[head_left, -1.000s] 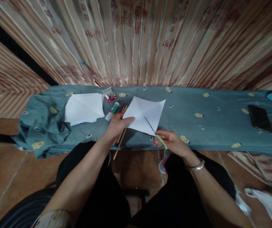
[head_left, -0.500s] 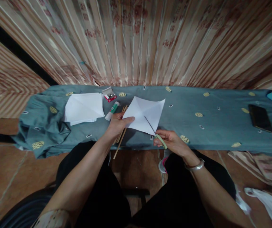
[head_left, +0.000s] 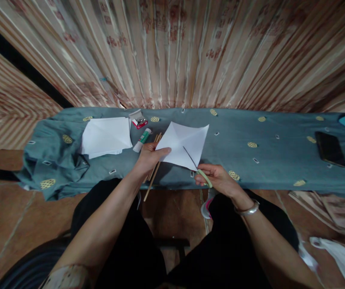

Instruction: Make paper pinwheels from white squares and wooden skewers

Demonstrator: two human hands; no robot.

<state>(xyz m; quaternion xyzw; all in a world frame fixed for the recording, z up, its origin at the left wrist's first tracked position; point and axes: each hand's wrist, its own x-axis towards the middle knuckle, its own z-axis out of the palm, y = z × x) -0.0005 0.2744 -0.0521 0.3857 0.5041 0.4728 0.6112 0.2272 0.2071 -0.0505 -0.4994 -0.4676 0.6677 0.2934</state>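
Green cloth (head_left: 235, 156) bears a paper stack (head_left: 108, 135); right of that, a sheet (head_left: 180, 138) is over the cloth, left corner pinched by the fingers of the left hand (head_left: 149, 157); the right hand's (head_left: 219, 178) fingers grip scissors (head_left: 204, 178), blade across the sheet's near corner

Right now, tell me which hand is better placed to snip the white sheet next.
Right, most likely: the right hand holds the scissors with a blade over the white sheet, while the left hand grips that sheet's left side.
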